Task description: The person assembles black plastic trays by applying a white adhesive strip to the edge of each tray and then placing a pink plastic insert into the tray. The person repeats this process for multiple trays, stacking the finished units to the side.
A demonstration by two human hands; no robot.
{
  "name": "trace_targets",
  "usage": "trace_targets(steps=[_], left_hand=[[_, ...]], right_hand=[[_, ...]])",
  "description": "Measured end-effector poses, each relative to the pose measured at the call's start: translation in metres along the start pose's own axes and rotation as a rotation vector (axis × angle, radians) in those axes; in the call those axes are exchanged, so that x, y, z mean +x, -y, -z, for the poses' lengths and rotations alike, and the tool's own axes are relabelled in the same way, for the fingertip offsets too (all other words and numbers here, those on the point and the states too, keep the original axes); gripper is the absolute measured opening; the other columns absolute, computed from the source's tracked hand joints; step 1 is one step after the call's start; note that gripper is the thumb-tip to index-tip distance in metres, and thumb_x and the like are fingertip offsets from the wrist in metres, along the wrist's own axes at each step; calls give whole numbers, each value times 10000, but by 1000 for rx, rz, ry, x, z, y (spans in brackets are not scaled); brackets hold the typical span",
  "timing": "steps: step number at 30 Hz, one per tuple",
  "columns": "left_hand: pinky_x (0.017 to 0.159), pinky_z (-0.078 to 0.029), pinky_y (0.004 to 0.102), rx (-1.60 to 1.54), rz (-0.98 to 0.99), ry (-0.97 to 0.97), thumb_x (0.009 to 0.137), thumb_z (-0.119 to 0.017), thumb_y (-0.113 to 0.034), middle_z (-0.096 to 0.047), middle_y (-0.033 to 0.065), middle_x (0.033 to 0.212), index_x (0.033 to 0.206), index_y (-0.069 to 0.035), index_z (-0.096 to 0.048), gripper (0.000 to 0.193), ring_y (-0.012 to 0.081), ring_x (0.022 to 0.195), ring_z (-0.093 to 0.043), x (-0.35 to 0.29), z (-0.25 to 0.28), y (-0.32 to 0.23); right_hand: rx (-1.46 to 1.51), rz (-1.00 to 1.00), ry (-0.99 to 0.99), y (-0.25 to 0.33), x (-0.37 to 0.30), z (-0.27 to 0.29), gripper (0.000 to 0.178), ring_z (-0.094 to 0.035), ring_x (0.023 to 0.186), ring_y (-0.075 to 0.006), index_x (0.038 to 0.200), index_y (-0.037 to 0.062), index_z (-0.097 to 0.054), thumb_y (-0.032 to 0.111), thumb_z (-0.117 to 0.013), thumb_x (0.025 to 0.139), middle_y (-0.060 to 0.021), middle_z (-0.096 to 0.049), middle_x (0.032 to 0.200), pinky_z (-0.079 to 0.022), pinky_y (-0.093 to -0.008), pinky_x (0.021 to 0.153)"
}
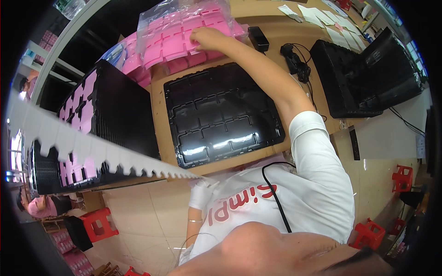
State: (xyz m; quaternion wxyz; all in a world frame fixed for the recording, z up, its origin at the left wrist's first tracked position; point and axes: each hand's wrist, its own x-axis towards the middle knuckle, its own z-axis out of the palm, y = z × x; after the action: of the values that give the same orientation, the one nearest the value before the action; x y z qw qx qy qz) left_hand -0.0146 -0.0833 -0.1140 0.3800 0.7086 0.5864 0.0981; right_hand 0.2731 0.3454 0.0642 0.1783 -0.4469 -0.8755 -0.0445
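Observation:
My right hand [208, 38] reaches across the table to a stack of pink sheets [177, 34] with cross-shaped slots, lying partly in a clear plastic bag [154, 18]. Its fingers are curled and pinch at the top pink sheet; the fingertips are partly hidden. Below that arm, a black plastic tray [216, 103] with raised ridges lies flat on the brown table. My left arm hangs down beside my body, a bracelet at its wrist, and the left hand is hidden.
At left stands a tall stack of black trays [124, 115] with pink sheets in the front one. More black trays [345, 78] stand at right. A black box [258, 38] and coiled cable [299, 66] lie behind. A pale toothed strip [92, 147] crosses the foreground. Red stools [99, 225] stand on the floor.

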Motion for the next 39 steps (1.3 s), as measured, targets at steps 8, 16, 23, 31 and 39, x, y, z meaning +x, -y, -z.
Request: trace_targets(steps=[8,16,23,31,39], left_hand=[[754,-532,372,90,181,226,785,-730,-350,-703,121,924,952,-78,-706,320,304,868,-673,-9,74,-28],[817,-516,354,244,1,-582,894,-603,-96,-642,227,1038,1076,5,-634,210,324,927,-643,-22,166,-81],[1109,-298,417,-1085,-221,-414,1017,-424,-298,-432,197,1396,1434,4,-301,529,342,1324,-396,122,160,-79],[692,-427,250,-1517,-75,-253,859,-649,-515,-586,31,1105,1251,-119,-527,570,125,899,-560,254,205,-61],[499,-252,173,-842,160,-520,835,-734,-368,-466,-78,671,747,-166,-651,237,16,542,-340,188,197,-74]], right_hand=[[370,-78,191,-33,18,7,149,-633,696,-180,796,75,-709,161,-789,703,-56,-677,778,-498,-332,624],[405,-98,-555,-35,3,16,118,-594,806,-171,831,113,-693,190,-726,747,-8,-665,839,-471,-331,755],[117,31,-598,21,-85,23,251,-490,1076,-301,877,134,-657,265,-764,692,-70,-592,1111,-343,-426,980],[1165,-946,-329,5,-132,-11,596,-602,971,-177,1197,-24,-517,339,-766,795,-106,-598,1104,-507,-315,820],[1498,-912,-322,36,-208,1,398,-625,801,-127,1124,-30,-565,69,-722,772,-69,-657,897,-492,-235,717]])
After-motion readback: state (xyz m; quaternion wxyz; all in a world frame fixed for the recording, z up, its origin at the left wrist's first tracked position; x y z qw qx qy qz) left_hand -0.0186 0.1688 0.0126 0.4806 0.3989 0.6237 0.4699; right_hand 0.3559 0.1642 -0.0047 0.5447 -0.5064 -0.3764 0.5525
